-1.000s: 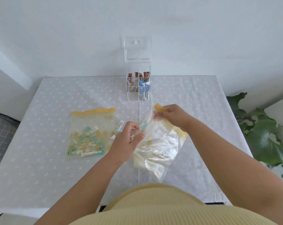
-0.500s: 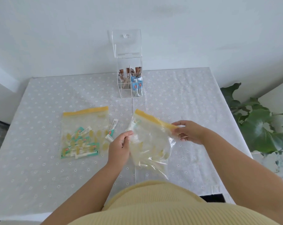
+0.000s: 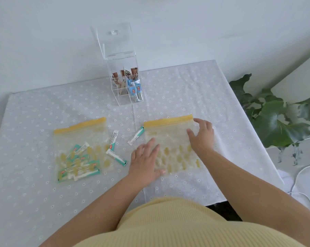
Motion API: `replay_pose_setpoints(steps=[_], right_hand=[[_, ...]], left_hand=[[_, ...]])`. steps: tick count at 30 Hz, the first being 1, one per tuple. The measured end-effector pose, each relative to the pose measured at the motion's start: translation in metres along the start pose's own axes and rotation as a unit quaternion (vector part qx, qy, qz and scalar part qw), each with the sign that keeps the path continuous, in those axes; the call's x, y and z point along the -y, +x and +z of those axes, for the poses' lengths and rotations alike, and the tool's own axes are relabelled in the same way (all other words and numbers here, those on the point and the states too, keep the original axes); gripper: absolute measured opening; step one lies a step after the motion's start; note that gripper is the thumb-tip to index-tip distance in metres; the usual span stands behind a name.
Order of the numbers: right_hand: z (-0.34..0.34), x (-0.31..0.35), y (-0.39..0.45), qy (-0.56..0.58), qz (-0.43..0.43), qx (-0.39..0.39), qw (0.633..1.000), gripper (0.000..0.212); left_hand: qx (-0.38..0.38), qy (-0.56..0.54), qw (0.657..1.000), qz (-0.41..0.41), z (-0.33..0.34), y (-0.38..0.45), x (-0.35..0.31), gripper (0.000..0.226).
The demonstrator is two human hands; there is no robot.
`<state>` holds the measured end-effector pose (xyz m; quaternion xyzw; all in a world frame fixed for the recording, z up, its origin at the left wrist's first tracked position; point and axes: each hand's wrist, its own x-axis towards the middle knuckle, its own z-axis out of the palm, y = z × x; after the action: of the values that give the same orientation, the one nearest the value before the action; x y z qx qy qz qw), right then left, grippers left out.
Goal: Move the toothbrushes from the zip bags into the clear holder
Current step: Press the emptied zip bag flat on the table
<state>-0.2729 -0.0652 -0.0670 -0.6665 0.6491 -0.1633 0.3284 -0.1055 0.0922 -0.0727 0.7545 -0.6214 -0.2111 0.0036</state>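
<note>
Since a moment ago: both hands have brought the clear, yellow-zipped, lemon-print bag [image 3: 170, 145] down from mid-air, and it now lies flat on the table.
Emptied bag: it looks empty, its yellow strip pointing away from the person, near the table's right side.
Left hand [image 3: 145, 161]: fingers straight, palm pressing the bag's near-left corner; holding nothing.
Right hand [image 3: 201, 135]: fingers spread and flat on the bag's far-right part, smoothing it; nothing gripped.
Loose toothbrushes: three white-and-teal wrapped toothbrush packets lie on the cloth between the two bags, one [image 3: 136, 135] just off the flat bag's far-left corner, one [image 3: 113, 140] beside the other bag, one [image 3: 116, 157] closer to the person.
Second bag: a matching clear zip bag [image 3: 80, 148] on the left holds a jumble of teal-and-white packets bunched at its near end; I cannot tell whether its zip is sealed.
Clear holder: the tall acrylic compartmented box [image 3: 125, 82] stands at the far edge, lid up, with blue-and-white packets in its front-right cell and brown-tipped items behind.
Table: white dotted tablecloth [image 3: 35, 193]; green leafy plant [image 3: 275, 120] off the right edge.
Progress: my guess is roughly halfway, with the loose three and the full bag left.
Risks: the left hand's sweep could nudge the closest packet aside. The tall, narrow holder may tip if a packet is pushed in hard, and slippery wrappers could slide from a loose pinch.
</note>
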Motion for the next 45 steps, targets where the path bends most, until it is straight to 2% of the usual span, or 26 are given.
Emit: replay_pose_setpoints(steps=[1,3,6,8,12,18,21,25,27,33,45], right_hand=[[0.006,-0.002,-0.007,-0.049,-0.061,0.005,0.997,0.044],[0.019,-0.009,-0.025,-0.159,-0.167,0.071,0.970,0.047],[0.036,-0.027,-0.044,-0.277,-0.246,0.158,0.915,0.054],[0.041,-0.037,-0.045,-0.297,-0.234,0.171,0.910,0.057],[0.034,-0.047,-0.031,-0.288,-0.194,0.144,0.926,0.056],[0.017,-0.051,-0.007,-0.291,-0.130,0.126,0.939,0.056],[0.020,-0.039,-0.001,-0.318,-0.147,0.113,0.930,0.059],[0.032,-0.014,0.000,-0.312,-0.254,0.165,0.900,0.063],[0.036,-0.009,0.002,-0.305,-0.259,0.179,0.899,0.064],[0.036,-0.010,0.003,-0.315,-0.296,0.186,0.882,0.063],[0.047,-0.004,0.011,-0.317,-0.264,0.174,0.894,0.060]], left_hand=[[0.016,0.011,0.999,0.035,0.001,0.004,0.000,0.091],[0.048,0.024,0.996,0.073,0.003,0.014,0.000,0.094],[0.090,0.015,0.995,0.045,0.008,0.026,0.004,0.110],[0.111,0.023,0.993,0.029,0.009,0.029,0.009,0.124],[0.118,0.048,0.992,0.024,0.006,0.032,0.016,0.144],[0.114,0.068,0.990,0.044,0.001,0.036,0.016,0.155],[0.103,0.048,0.993,0.042,-0.003,0.040,0.009,0.146],[0.074,0.011,0.997,0.030,-0.007,0.057,0.001,0.095],[0.077,0.026,0.996,0.041,-0.010,0.065,0.000,0.088],[0.069,0.072,0.991,0.089,-0.013,0.072,0.006,0.094],[0.054,0.110,0.989,0.087,-0.014,0.081,0.001,0.107]])
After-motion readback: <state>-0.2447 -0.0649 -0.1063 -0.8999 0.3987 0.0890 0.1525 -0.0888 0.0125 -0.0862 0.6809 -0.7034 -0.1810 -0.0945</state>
